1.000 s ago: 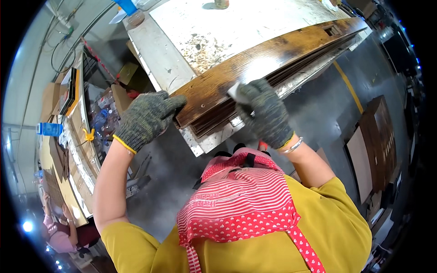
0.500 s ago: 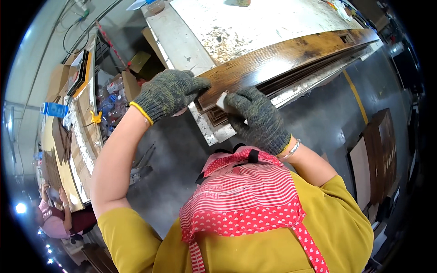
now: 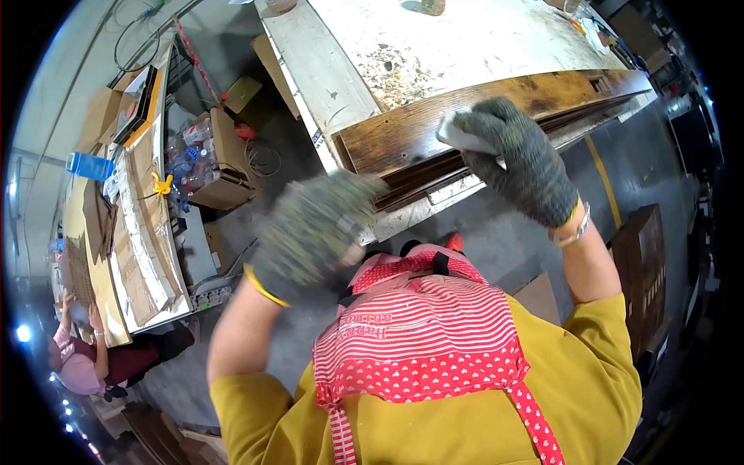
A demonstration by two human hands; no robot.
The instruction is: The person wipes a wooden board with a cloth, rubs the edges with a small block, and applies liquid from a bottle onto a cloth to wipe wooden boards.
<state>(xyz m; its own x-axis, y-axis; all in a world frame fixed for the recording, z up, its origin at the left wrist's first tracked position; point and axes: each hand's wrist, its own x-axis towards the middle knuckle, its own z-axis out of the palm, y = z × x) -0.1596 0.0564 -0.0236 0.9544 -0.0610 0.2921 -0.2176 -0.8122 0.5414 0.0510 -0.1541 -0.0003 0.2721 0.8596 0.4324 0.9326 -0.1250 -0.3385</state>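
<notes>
1. Brown board (image 3: 418, 128) lies atop stacked dark boards (image 3: 418, 177).
2. Worker's right hand (image 3: 519, 155) pinches white pad (image 3: 463, 139) over the board's near edge.
3. Left hand (image 3: 318, 226) blurred, near the board's left end; finger state cannot be told.
4. White table (image 3: 488, 39) stretches past the board's far edge; grey floor (image 3: 504, 252) past its near edge.

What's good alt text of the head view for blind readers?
A gloved right hand holds a pale pad by a brown board atop a stack on a white table. The gloved left hand, blurred, is near the board's left end.
</notes>
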